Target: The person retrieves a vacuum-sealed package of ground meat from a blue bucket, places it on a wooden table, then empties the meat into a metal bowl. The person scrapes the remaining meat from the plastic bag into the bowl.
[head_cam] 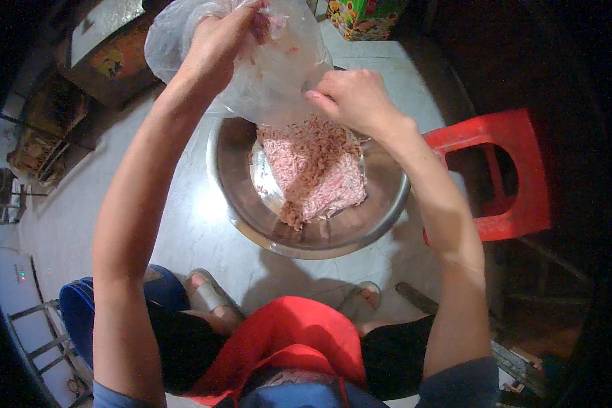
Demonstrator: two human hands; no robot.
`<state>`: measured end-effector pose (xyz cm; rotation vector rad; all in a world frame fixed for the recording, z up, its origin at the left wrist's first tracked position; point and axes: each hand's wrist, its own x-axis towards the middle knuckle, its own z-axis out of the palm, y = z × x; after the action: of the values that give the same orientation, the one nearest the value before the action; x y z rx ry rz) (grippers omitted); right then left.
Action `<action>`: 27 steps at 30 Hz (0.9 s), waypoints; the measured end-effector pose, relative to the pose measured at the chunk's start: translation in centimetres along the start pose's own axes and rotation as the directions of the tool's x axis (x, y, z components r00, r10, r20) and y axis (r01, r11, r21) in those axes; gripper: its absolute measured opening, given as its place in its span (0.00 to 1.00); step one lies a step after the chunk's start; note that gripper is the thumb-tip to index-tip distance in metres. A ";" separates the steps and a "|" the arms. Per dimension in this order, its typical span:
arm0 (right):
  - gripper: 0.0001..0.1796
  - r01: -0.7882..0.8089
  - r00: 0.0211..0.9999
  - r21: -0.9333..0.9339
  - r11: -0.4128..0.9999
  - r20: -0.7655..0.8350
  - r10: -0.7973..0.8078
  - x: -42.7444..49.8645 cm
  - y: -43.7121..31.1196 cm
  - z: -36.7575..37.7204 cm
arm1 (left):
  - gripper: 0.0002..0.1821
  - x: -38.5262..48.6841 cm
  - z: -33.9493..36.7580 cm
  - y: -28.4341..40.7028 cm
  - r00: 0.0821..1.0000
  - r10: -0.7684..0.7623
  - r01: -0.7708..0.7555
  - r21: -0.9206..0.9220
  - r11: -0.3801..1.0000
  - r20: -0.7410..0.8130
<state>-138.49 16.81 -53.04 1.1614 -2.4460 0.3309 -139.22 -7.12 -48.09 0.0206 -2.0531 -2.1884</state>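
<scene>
My left hand (219,41) grips the upper part of a clear plastic bag (278,76), which is smeared with meat bits inside. On the bag's right side, near its mouth, my right hand (349,97) is closed on the plastic. Below the bag stands a wide stainless steel basin (382,209) on the floor. Pink ground meat (316,173) lies heaped in the basin, browner on top and along the middle. The bag hangs over the far rim and hides part of it. Its mouth is just above the meat.
A red plastic stool (533,183) stands right of the basin. A green printed box (367,20) is at the far side. Cardboard boxes (107,66) line the left. My sandalled feet (209,296) and a blue bucket-like container (74,311) are on the near side.
</scene>
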 end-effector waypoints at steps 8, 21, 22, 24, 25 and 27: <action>0.18 -0.200 0.918 0.230 0.953 -0.297 0.264 0.7 -0.8 -1.5 | 0.19 -0.3 0.8 -0.3 0.999 -0.017 0.017 0.004 1.000 0.033; 0.16 -0.319 0.891 0.409 0.855 -0.177 0.418 0.9 -1.8 -1.6 | 0.24 -3.1 3.4 0.9 0.963 -0.076 0.137 -0.225 0.965 0.258; 0.15 -0.330 0.883 0.422 0.845 -0.180 0.434 0.8 -1.8 -1.7 | 0.25 -3.2 3.3 1.1 0.956 -0.078 0.115 -0.115 0.987 0.283; 0.13 -0.344 0.865 0.459 0.819 -0.184 0.466 0.8 -1.6 -1.9 | 0.24 -3.5 2.9 1.5 0.934 -0.043 -0.061 0.276 0.959 0.355; 0.12 -0.348 0.857 0.483 0.803 -0.185 0.482 0.8 -1.5 -1.9 | 0.24 -3.6 2.8 1.4 0.928 -0.024 -0.160 0.455 0.876 0.373; 0.11 -0.356 0.847 0.522 0.775 -0.171 0.504 0.7 -1.3 -2.0 | 0.24 -3.5 2.7 0.8 0.945 -0.046 -0.090 0.393 0.915 0.324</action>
<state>-137.40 16.29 -50.92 0.6058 -2.3870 1.2163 -135.97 -4.09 -47.37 -0.3457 -2.6396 -1.8084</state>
